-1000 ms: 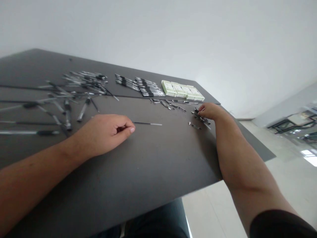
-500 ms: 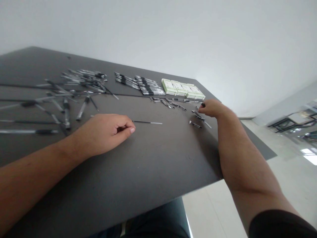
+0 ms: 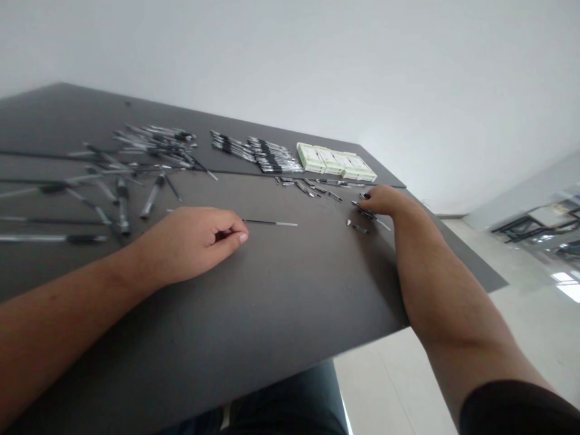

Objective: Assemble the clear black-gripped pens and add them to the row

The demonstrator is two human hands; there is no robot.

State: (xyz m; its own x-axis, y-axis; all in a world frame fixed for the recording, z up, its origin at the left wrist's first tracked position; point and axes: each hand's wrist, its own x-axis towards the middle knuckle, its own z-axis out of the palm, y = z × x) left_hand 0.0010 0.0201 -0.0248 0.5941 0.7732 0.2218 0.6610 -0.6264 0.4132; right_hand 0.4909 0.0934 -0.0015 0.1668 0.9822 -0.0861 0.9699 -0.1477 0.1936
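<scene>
My left hand (image 3: pixel 199 244) rests on the table with fingers curled and thumb against the index finger. Whatever it may hold is hidden. Just beyond it lies a thin pen refill (image 3: pixel 276 223), partly covered by the hand; whether they touch I cannot tell. My right hand (image 3: pixel 383 199) is reached out to the far right, fingers closed and pointing down among loose pen parts (image 3: pixel 362 209). A small dark piece (image 3: pixel 364 196) shows at its fingertips, too blurred to name. Nearer me lies a short pen part (image 3: pixel 360 229).
A heap of clear pens with black grips (image 3: pixel 154 142) spreads over the left. Neat rows of pens (image 3: pixel 274 157) lie at the back, beside pale green boxes (image 3: pixel 335 162). Small pen parts (image 3: pixel 308 188) are scattered before them. The grey table (image 3: pixel 272 314) ends at a wall.
My right hand has shifted slightly left and down over the loose parts, and the dark piece at its fingertips sits further left. My left hand has stayed in place.
</scene>
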